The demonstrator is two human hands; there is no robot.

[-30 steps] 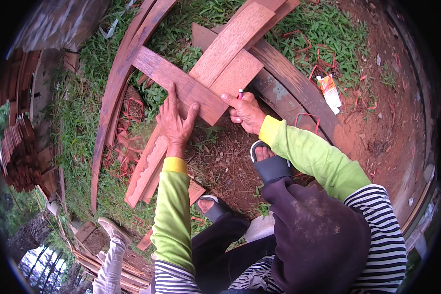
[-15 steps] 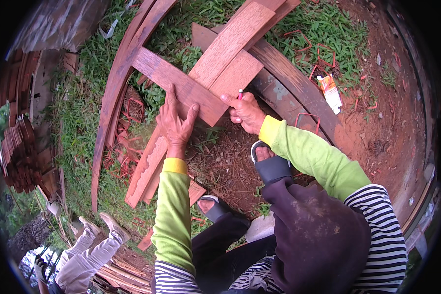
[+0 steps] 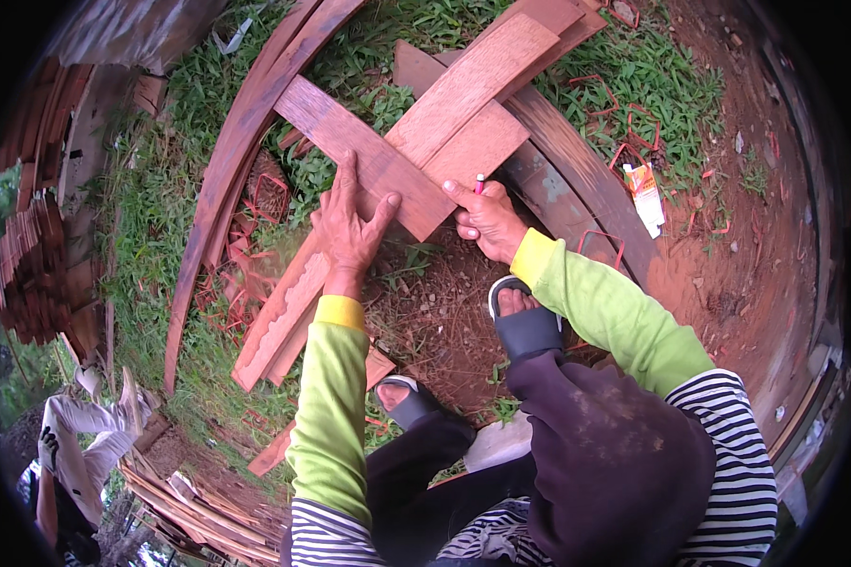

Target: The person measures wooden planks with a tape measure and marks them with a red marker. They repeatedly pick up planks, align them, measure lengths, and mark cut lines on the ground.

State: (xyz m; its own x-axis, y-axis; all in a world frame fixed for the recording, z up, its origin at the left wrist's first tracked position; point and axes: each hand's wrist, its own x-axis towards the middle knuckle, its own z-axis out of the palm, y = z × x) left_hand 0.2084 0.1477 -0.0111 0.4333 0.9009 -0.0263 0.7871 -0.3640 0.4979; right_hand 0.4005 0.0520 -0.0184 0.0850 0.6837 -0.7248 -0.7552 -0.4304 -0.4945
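A short reddish-brown plank [image 3: 373, 151] lies slantwise, its far left end resting on long curved wooden strips [image 3: 219, 170] and its right part against lighter boards [image 3: 473, 85]. My left hand [image 3: 346, 225] is spread at the plank's near edge, with index finger and thumb stretched out on its face. How the other fingers meet the wood cannot be made out. My right hand [image 3: 492, 219] is closed around a thin pencil [image 3: 480, 181], whose pinkish shaft and pale end stick up above the fist. Its thumb touches the plank's right edge.
More boards [image 3: 284, 307] lie beside my left forearm, one with a wavy edge. Orange strap scraps [image 3: 619, 250] litter the grass. A dark plank [image 3: 577, 151] and a white-orange carton [image 3: 645, 198] lie to the right. Stacked timber [image 3: 43, 274] and another person [image 3: 90, 444] are at left.
The view has shifted slightly, so the boards appear further right and higher. Both hands keep about the same place on the plank. The other person has moved further left, legs in a different pose.
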